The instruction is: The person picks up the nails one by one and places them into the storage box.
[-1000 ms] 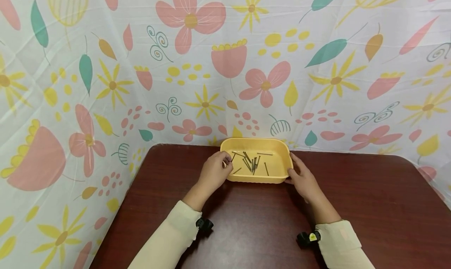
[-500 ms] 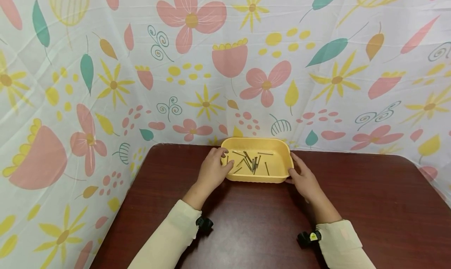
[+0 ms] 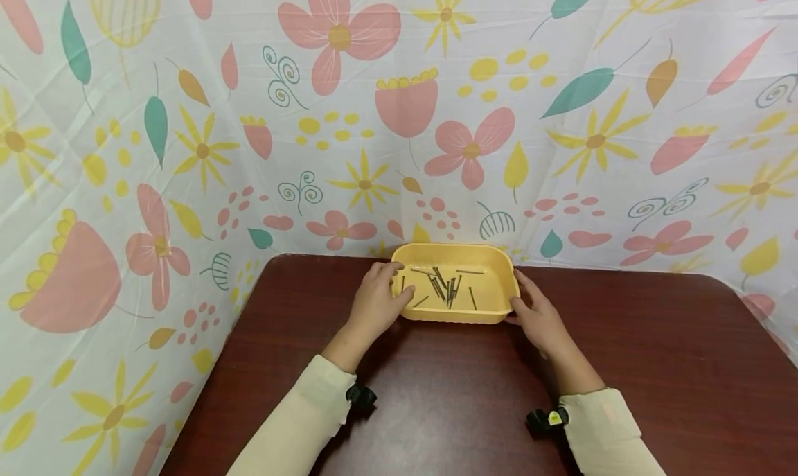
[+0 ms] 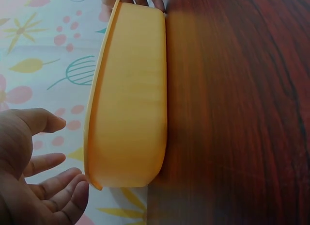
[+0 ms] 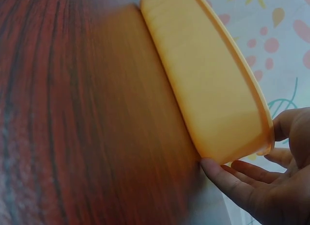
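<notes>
A yellow plastic tray [image 3: 458, 316] stands on the table against the patterned cloth, with several dark nails [image 3: 439, 283] inside. Most nails form a loose pile in the middle; one nail [image 3: 402, 282] lies apart near the left wall. At the tray's left end my left hand [image 3: 377, 297] hovers at the rim. Its thumb and fingers [image 4: 63, 196] are spread with nothing between them in the left wrist view. My right hand [image 3: 539, 321] holds the right end, thumb at the rim and fingers [image 5: 230, 184] along the outer side and lower edge.
The dark reddish wooden table [image 3: 436, 393] stretches in front of the tray and to both sides. A white cloth [image 3: 349, 129] printed with flowers and leaves hangs right behind it. Black wrist cameras [image 3: 361, 397] sit at both cuffs.
My left hand has let go of a nail, which now lies near the tray's left wall, and its fingers have spread apart. The right hand keeps its hold on the tray.
</notes>
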Demonstrator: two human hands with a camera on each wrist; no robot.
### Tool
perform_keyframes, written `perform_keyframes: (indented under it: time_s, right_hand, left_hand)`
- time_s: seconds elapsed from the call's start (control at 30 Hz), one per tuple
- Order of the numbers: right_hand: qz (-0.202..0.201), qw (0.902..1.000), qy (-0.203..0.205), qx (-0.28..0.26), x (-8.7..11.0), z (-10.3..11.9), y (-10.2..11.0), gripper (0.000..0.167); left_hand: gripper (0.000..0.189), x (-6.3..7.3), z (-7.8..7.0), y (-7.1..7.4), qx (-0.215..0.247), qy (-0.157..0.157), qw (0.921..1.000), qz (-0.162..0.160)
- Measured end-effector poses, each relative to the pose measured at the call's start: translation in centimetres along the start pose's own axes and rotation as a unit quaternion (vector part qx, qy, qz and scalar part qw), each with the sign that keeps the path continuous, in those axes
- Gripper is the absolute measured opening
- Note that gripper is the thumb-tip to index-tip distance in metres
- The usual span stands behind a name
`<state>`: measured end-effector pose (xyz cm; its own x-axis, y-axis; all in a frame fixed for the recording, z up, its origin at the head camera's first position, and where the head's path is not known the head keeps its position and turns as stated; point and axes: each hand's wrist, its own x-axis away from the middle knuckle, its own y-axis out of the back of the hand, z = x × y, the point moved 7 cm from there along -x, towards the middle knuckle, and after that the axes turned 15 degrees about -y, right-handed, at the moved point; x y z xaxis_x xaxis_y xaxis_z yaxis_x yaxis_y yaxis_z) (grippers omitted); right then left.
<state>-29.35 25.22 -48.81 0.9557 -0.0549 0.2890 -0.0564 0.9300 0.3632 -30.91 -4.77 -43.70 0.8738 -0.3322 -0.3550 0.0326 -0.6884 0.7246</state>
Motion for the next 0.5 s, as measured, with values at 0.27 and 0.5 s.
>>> perform_keyframes:
  time_s: [0.27,0.5]
  right_hand:
    - [-0.012,0.9998,0.0,0.013,0.02,0.13,0.05,0.06]
    - [-0.056,0.997,0.006,0.053,0.18,0.67,0.78,0.061]
  left_hand:
    - [0.048,0.05,-0.01,0.14,0.004,-0.007,0.9999,-0.012]
    - [0.042,0.11,-0.35,0.47,0.001,-0.021,0.9993,-0.03]
